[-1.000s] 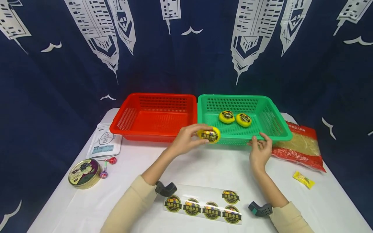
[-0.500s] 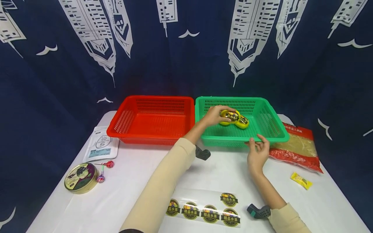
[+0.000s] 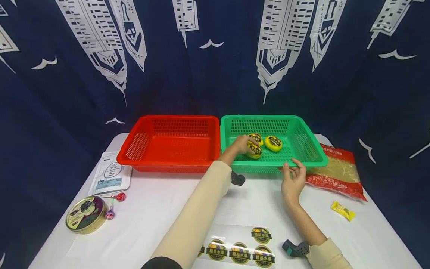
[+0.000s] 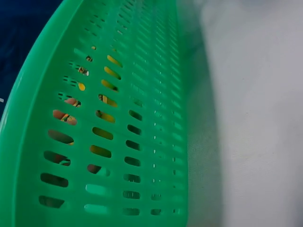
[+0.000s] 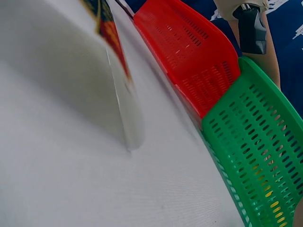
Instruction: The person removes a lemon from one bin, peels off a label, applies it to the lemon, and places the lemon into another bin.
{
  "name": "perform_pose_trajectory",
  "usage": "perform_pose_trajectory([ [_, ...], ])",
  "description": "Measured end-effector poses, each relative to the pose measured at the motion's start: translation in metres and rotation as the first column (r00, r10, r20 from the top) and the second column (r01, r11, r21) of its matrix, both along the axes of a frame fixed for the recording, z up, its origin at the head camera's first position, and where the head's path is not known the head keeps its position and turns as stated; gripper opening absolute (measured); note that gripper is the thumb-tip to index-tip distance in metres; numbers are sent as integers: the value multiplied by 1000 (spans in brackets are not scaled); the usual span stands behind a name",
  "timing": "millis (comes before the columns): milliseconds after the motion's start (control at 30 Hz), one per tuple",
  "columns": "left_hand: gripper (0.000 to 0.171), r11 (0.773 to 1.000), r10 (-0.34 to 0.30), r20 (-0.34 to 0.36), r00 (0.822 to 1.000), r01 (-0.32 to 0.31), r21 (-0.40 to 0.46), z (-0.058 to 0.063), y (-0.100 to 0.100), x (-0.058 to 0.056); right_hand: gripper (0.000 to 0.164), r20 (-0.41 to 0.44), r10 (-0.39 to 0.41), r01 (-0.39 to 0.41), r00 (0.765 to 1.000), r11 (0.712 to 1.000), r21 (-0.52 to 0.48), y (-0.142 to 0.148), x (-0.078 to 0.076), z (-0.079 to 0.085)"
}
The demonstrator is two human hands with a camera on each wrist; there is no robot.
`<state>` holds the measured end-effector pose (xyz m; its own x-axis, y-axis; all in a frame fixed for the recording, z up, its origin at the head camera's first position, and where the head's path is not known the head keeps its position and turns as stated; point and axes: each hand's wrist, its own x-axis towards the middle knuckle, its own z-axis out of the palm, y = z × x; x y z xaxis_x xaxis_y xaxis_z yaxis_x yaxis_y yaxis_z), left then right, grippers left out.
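Observation:
In the head view my left hand reaches into the left part of the green basket. Its thumb and fingers hold a yellow lemon with a round black-and-gold label. Right behind that one lies a second labelled lemon, partly covered by the fingers. A third lemon sits to the right. My right hand grips the basket's front rim with thumb and fingers; some fingertips are hidden under the rim. Through the slots in the left wrist view, bits of yellow lemon show.
A red basket stands against the green one. Sticker sheet lies at the front. At left are a white pouch, round tin and two lollipops. At right are a red bag and yellow wrapped candy.
My left hand has carried the lemon from in front of the baskets into the green basket, over the other lemons, then down to the front left. The right hand stays at the rim.

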<state>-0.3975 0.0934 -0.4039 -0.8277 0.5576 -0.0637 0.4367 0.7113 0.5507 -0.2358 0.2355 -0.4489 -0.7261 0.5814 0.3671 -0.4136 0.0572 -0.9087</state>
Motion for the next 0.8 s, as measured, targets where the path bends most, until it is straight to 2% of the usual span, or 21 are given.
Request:
perform_pose_trajectory([
  [133,39,996,94,34,995,-94,-8,2,-1,0,35,-12,13,-12,1000,1000,24,-4,6,9],
  [233,39,993,117,41,992,-116,-29,3,-2,-1,35,-18,20,-19,1000,999,37,-7,9,14],
  [433,43,991,78,37,996,-73,-109,2,-3,-8,35,-41,37,-35,998,999,38,-8,7,15],
  [567,46,984,62,58,996,-51,-169,3,-4,-10,35,-38,36,-34,999,998,52,-9,5,14],
  [700,50,985,37,45,998,-29,-171,6,-6,-7,35,-29,30,-28,999,997,66,-7,4,14],
  [800,52,991,21,-16,1000,-23,-131,13,-7,-2,35,1,28,-28,1000,997,72,-4,5,15],
])
